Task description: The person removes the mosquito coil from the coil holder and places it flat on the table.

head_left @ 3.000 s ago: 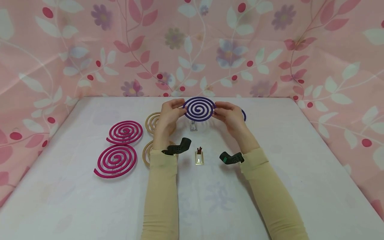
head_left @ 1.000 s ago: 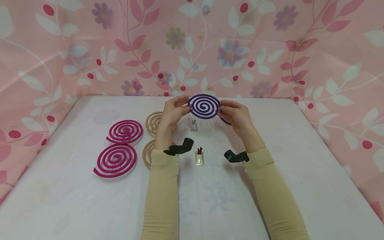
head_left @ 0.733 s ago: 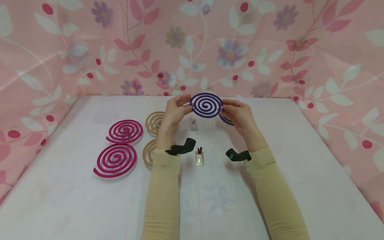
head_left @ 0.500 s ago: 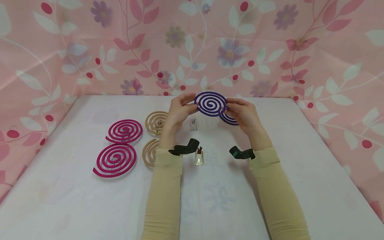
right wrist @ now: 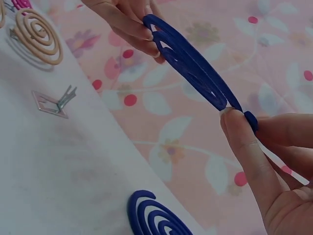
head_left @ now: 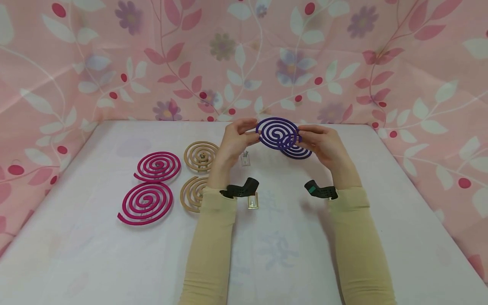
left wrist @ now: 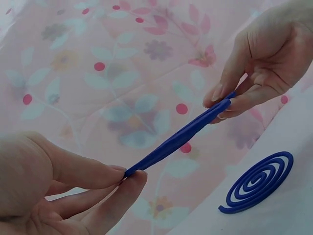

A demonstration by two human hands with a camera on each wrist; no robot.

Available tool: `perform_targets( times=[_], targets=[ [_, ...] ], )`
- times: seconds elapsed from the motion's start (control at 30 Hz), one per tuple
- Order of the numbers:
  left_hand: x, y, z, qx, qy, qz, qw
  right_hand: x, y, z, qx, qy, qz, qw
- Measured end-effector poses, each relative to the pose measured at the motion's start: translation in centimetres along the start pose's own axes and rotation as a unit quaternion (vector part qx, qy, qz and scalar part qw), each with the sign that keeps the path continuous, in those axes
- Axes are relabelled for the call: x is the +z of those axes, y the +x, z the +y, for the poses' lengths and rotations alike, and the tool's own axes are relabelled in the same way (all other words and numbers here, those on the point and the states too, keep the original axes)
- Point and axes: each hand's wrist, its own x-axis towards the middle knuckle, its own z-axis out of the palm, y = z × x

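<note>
A dark blue mosquito coil [head_left: 277,133] is held up over the far part of the table. My left hand [head_left: 234,142] pinches its left rim between thumb and fingers. The opposite rim is gripped by the thumb and fingers of my right hand [head_left: 328,146]. From the left wrist, the held coil [left wrist: 178,139] appears nearly edge-on. Below it, a second blue coil [left wrist: 257,181] lies on the white cloth. To the left of that is a small silver metal stand [right wrist: 51,105] with raised prongs. A gold stand [head_left: 253,201] sits nearer, partly hidden by the left wrist camera.
Two magenta coils [head_left: 146,201] sit on stands at the left. Two tan coils [head_left: 200,156] are beside them; my left arm partly covers the nearer one. A pink flowered cloth [head_left: 244,59] hangs behind the table [head_left: 282,271]'s far edge.
Both hands have moved to the right, carrying the blue coil. It now overlaps the second blue coil in the head view. More of the farther tan coil shows.
</note>
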Motion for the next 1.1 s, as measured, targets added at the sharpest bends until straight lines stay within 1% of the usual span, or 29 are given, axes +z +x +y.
perform_targets(
  times=[0.13,0.27,0.5,0.6,0.73,0.8,0.97,1.1],
  targets=[
    [0.6,0.1,-0.1,-0.007,0.005,-0.014,0.9999,-1.0,-0.3,-0.4,0.0,-0.022,-0.005,0.9997],
    [1.0,0.1,0.0,-0.013,0.014,-0.02,0.9996,-1.6,-0.3,-0.8,-0.001,-0.039,-0.011,0.9992],
    [1.7,-0.1,0.1,-0.002,0.0,-0.022,0.9998,-2.4,-0.6,-1.2,0.001,-0.074,-0.012,0.9972],
    [2.4,-0.5,-0.2,0.002,0.029,-0.035,0.999,-2.7,-1.1,-1.2,0.006,-0.081,0.001,0.9967],
    [3.2,-1.2,-0.9,0.003,0.1,-0.053,0.9936,-3.1,-2.2,-1.1,0.008,-0.076,0.021,0.9969],
    [3.3,-1.6,-1.5,0.001,0.11,-0.054,0.9925,-3.1,-2.7,-0.8,0.011,-0.073,0.021,0.9971],
    [3.5,-3.0,-3.2,-0.011,0.075,-0.044,0.9962,-3.1,-4.5,0.6,0.02,-0.081,0.013,0.9964],
    [4.3,-4.2,-4.0,-0.02,0.065,-0.031,0.9972,-3.5,-6.0,1.8,0.022,-0.101,0.019,0.9945]
  ],
)
